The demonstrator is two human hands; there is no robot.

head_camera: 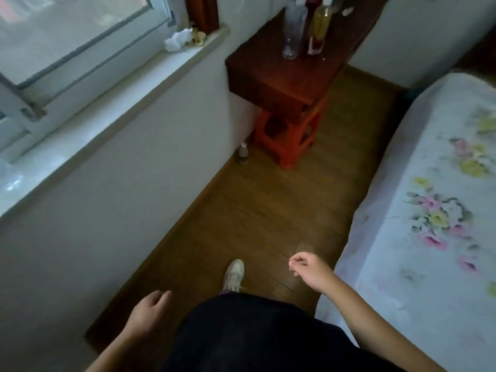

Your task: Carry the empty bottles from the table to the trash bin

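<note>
Several plastic bottles stand on a dark red-brown table (pixel 268 76) at the far end of the room. The nearest is a clear empty bottle (pixel 292 33); beside it stands a bottle with a yellow label (pixel 319 28), and more sit behind, cut off by the frame's top. My left hand (pixel 149 310) hangs low near the wall, fingers loosely apart, holding nothing. My right hand (pixel 308 269) is at waist height beside the bed, fingers curled in, nothing in it. Both hands are far from the bottles. No trash bin is in view.
A narrow wooden floor strip (pixel 255 210) runs between a white wall with a window sill (pixel 107 103) on the left and a flowered bed (pixel 429 210) on the right. An orange stool (pixel 292 135) stands under the table, a small bottle (pixel 243 151) on the floor beside it.
</note>
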